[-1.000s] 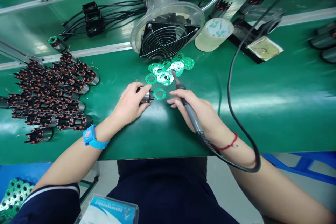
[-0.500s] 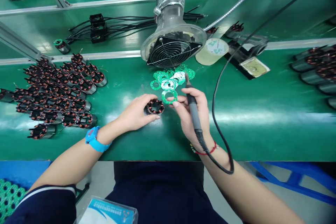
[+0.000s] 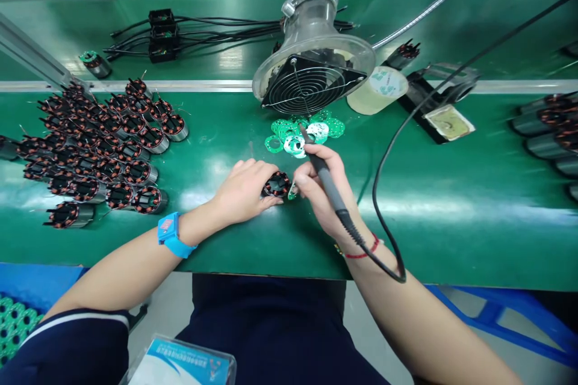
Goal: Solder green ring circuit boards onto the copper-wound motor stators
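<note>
My L hand [image 3: 246, 192] grips a wound motor core [image 3: 277, 185], coil end twd my R hand [image 3: 327, 192], midway btwn the near & far edges of the worktop [image 3: 253, 252]. The R is closed around a soldering iron [image 3: 332, 189] & also pinches a green ring board [image 3: 292, 190], nearly edge-on, just beside the core; contact can't be told. Loose ring boards [image 3: 295, 145] lie nr the far edge, by a fan [image 3: 304, 85]; more cores [image 3: 106, 169] sit to the L.
</note>
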A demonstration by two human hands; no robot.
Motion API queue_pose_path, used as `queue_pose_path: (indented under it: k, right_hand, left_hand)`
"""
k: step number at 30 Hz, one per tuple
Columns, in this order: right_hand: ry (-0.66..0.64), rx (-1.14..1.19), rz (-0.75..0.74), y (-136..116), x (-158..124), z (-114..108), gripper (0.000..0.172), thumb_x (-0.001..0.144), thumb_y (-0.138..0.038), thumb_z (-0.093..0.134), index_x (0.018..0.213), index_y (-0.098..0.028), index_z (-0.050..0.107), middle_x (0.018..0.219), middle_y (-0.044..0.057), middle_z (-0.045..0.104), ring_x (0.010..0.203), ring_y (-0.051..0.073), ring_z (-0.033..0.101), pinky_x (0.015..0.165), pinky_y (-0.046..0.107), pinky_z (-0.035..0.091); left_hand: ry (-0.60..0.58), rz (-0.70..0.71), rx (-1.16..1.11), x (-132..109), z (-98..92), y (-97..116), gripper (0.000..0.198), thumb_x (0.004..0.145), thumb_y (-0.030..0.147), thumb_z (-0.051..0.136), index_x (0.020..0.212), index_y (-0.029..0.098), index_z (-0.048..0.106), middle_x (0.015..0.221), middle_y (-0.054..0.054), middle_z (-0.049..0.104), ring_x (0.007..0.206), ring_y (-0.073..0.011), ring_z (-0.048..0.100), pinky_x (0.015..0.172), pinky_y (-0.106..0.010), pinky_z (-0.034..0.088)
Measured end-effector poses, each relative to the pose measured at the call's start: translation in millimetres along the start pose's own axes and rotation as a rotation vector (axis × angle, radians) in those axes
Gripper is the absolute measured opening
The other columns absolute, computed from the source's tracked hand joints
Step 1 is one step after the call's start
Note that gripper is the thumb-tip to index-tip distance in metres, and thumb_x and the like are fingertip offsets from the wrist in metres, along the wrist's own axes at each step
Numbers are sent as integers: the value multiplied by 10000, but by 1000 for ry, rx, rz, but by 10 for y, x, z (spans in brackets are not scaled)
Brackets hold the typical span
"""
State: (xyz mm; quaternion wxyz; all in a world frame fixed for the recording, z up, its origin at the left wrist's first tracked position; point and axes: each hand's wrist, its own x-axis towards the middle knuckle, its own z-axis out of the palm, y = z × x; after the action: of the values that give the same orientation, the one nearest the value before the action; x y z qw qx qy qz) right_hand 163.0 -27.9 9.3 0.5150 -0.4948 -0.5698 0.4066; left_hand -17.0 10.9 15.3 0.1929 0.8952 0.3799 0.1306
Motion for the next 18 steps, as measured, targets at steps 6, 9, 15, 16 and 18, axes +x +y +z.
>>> queue_pose_path:
  k: [6,9,15,16,18]
  right_hand:
    - [-112,-490,-38,-149,-128,-98,568,834,-344,642,1322,-271,360,1167,90,625,1066,258,633,886,456,525]
    - [-239,-605,102,-204,-166,-190,541,861,-355,611,1335,-260,368,1151,106,645,972,264,665,830,458,542]
    - [-180,-686,-34,-293,-64,-229,546,851,-302,627,1333,-243,378,1156,109,616,887,234,636,804,427,535]
    - [-172,-730,-94,-315,-45,-200,528,850,-269,621,1325,-239,393,1153,108,616,915,245,622,822,435,526]
    - [-187,-840,-217,-362,-23,-126,470,869,-208,575,1314,-221,425,1110,110,625,925,261,585,827,444,510]
  left_hand:
    - [-94,63,40,-21,-119,-32,420,873,381,640,1189,128,529,1119,-118,633,1013,-278,554,852,-397,421]
    - [-163,96,-8,-38,-244,-72,331,911,223,552,1229,135,536,1126,-109,642,1044,-259,564,902,-397,429]
    - [-159,84,-253,-39,-310,-144,248,926,228,488,1145,165,586,1094,-81,657,1032,-217,585,931,-374,457]
    - [-146,73,-252,-34,-283,-142,278,919,226,501,1183,163,563,1144,-90,643,1067,-225,573,951,-386,449]
    - [-129,56,-203,-21,-213,-117,394,898,226,545,1282,156,488,1243,-115,601,1126,-253,534,975,-421,428]
